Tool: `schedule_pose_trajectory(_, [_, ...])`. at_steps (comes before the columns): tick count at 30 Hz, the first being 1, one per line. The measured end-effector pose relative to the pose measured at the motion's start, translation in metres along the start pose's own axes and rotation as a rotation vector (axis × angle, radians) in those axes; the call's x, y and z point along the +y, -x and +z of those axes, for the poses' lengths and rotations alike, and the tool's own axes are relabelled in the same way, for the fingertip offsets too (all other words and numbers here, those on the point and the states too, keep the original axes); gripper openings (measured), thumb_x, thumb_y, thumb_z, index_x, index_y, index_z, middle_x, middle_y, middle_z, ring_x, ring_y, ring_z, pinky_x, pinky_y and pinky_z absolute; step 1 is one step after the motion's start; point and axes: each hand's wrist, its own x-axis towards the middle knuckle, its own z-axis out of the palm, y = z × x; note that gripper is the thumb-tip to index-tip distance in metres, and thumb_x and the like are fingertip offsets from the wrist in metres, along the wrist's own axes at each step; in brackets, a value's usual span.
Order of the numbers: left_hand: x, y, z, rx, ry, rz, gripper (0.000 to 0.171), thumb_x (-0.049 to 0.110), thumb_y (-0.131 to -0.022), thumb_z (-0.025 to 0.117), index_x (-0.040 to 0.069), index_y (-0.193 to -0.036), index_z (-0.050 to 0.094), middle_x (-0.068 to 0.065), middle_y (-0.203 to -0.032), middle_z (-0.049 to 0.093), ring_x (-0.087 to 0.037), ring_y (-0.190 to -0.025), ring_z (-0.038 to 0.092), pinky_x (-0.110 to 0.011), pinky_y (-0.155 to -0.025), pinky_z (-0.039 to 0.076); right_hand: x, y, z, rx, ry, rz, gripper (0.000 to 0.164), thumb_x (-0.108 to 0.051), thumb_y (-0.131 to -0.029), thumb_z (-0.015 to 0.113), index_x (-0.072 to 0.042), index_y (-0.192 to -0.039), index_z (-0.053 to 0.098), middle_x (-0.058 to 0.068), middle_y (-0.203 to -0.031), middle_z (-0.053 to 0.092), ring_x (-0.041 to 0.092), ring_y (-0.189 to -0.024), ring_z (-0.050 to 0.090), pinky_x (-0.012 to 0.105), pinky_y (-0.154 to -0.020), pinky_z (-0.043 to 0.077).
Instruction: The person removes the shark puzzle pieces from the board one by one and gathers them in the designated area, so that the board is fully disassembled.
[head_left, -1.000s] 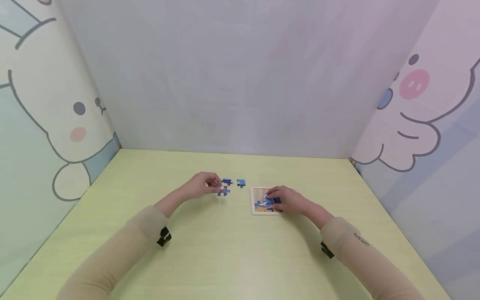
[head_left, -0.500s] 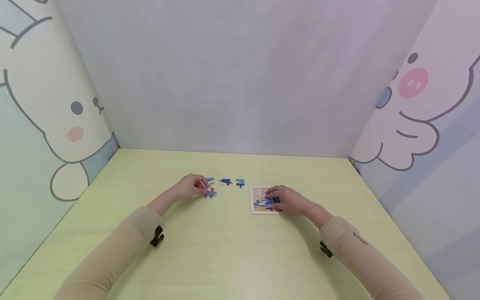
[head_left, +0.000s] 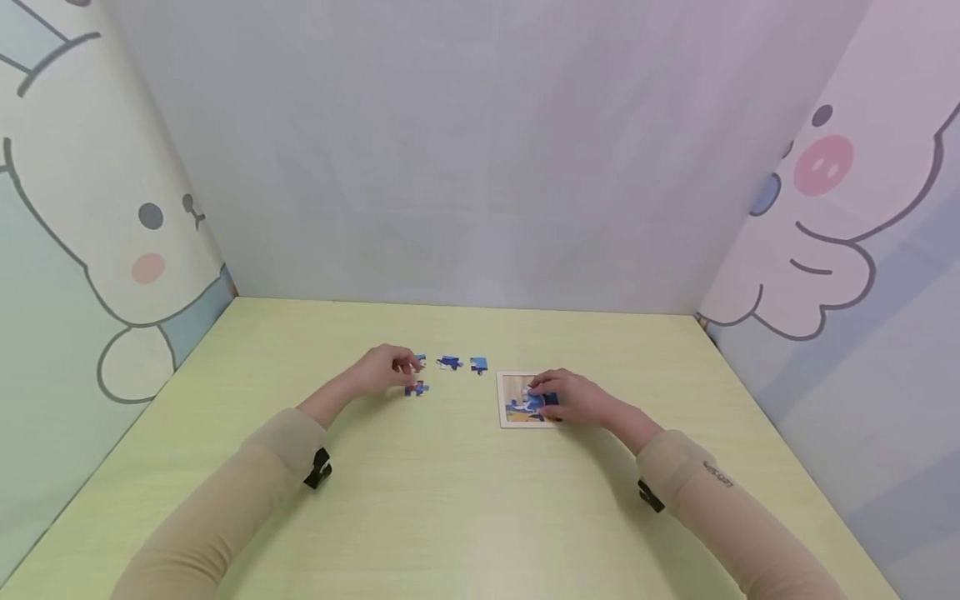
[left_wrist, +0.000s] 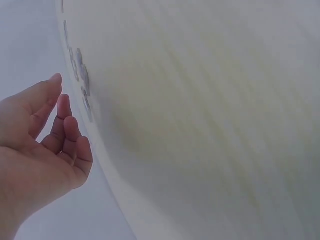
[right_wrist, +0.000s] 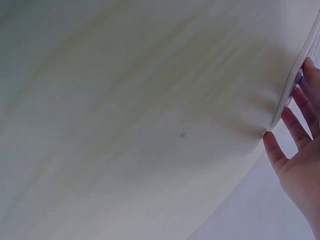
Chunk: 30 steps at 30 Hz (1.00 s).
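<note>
In the head view my left hand (head_left: 386, 371) hovers at the left of a small group of jigsaw pieces, fingers loosely bent. A blue and red jigsaw piece (head_left: 417, 389) lies just below its fingertips, and another blue piece (head_left: 421, 360) is partly hidden behind them. The left wrist view shows nothing between thumb and fingers of the left hand (left_wrist: 50, 130). My right hand (head_left: 577, 400) rests on a white-framed puzzle board (head_left: 517, 426), covering its right side. Blue and yellow picture parts show in the frame. In the right wrist view, the right hand's spread fingers (right_wrist: 297, 130) touch the board's edge.
Two more blue jigsaw pieces lie on the pale yellow table (head_left: 450, 517), a dark blue one (head_left: 450, 363) and a light blue one (head_left: 478, 365), between the left hand and the board. A grey wall (head_left: 465, 167) closes the back, with cartoon-printed panels on both sides.
My left hand moved left with the blue and red jigsaw piece, set it on the table and let go, rising slightly. The right hand stayed on the puzzle board.
</note>
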Motion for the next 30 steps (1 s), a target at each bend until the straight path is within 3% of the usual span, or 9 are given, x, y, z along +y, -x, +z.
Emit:
schedule_pose_trajectory(8, [0.038,-0.011,0.009,-0.011,0.012,0.047,0.024,0.011,-0.087,0.067,0.004,-0.110,0.065,-0.003,-0.086,0.060,-0.017,-0.072,0.050,-0.028,-0.062,0.042,0.007,0.002,-0.004,-0.036,-0.018,-0.065,0.042,-0.020,-0.086,0.070,-0.006,-0.124,0.061,0.008,-0.133,0.053,0.029,-0.123,0.048,0.047,-0.102,0.038])
schedule_pose_trajectory(15, [0.064,-0.026,0.024,-0.001,-0.013,0.136,0.023,0.012,-0.087,0.068,0.004,-0.108,0.066,0.000,-0.089,0.063,-0.015,-0.083,0.052,-0.027,-0.076,0.044,0.011,0.001,-0.002,-0.010,-0.040,-0.061,0.044,-0.024,-0.085,0.071,-0.009,-0.124,0.058,0.011,-0.133,0.051,0.030,-0.122,0.047,0.049,-0.102,0.037])
schedule_pose_trajectory(19, [0.076,-0.033,0.032,-0.015,-0.002,0.158,0.023,0.012,-0.087,0.068,0.004,-0.109,0.066,-0.004,-0.093,0.064,-0.018,-0.085,0.054,-0.030,-0.078,0.045,0.011,0.003,-0.001,0.039,-0.008,0.001,0.042,-0.029,-0.083,0.072,-0.013,-0.119,0.058,0.011,-0.131,0.052,0.031,-0.120,0.046,0.051,-0.101,0.037])
schedule_pose_trajectory(25, [0.089,-0.048,0.047,-0.034,-0.002,0.217,0.024,0.011,-0.086,0.068,0.005,-0.109,0.066,-0.012,-0.107,0.065,-0.030,-0.103,0.055,-0.041,-0.093,0.042,0.011,0.007,0.001,0.060,0.001,0.141,0.044,-0.041,-0.079,0.074,-0.018,-0.115,0.059,0.010,-0.133,0.049,0.033,-0.122,0.043,0.056,-0.099,0.035])
schedule_pose_trajectory(30, [0.098,-0.062,0.061,-0.066,0.002,0.232,0.026,0.011,-0.085,0.070,0.006,-0.110,0.066,-0.012,-0.112,0.065,-0.029,-0.108,0.055,-0.043,-0.096,0.042,0.014,0.006,0.002,0.054,-0.018,0.172,0.045,-0.045,-0.078,0.074,-0.020,-0.113,0.059,0.011,-0.134,0.048,0.033,-0.121,0.044,0.058,-0.098,0.035])
